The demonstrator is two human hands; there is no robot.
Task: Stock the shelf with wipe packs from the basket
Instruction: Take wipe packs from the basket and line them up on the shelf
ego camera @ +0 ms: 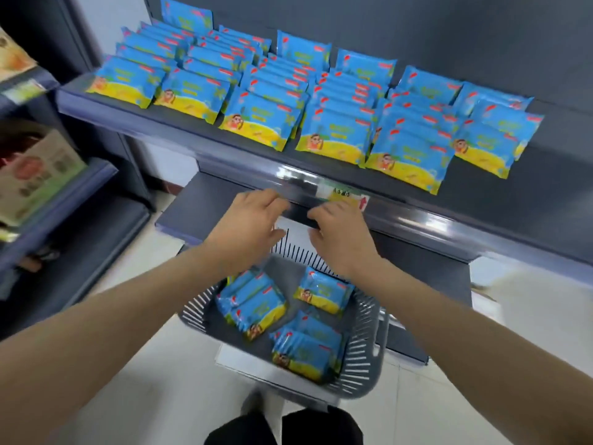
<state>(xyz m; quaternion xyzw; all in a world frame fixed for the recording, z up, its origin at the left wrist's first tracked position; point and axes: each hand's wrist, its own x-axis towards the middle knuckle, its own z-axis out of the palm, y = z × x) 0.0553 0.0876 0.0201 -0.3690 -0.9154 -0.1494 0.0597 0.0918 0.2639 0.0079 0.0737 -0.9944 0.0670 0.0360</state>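
Blue-and-yellow wipe packs [256,308] lie loose in the grey slatted basket [364,348], below both hands and closer to the person. The left hand [253,220] and right hand [340,232] hover at the shelf [513,194] lip, fingers loosely bent, holding nothing. One single pack [324,292] lies just under the right wrist, long axis roughly left to right. The right hand is judged nearer.

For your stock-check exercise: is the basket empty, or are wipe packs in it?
Not empty. The basket holds several wipe packs, lying loose on its floor.
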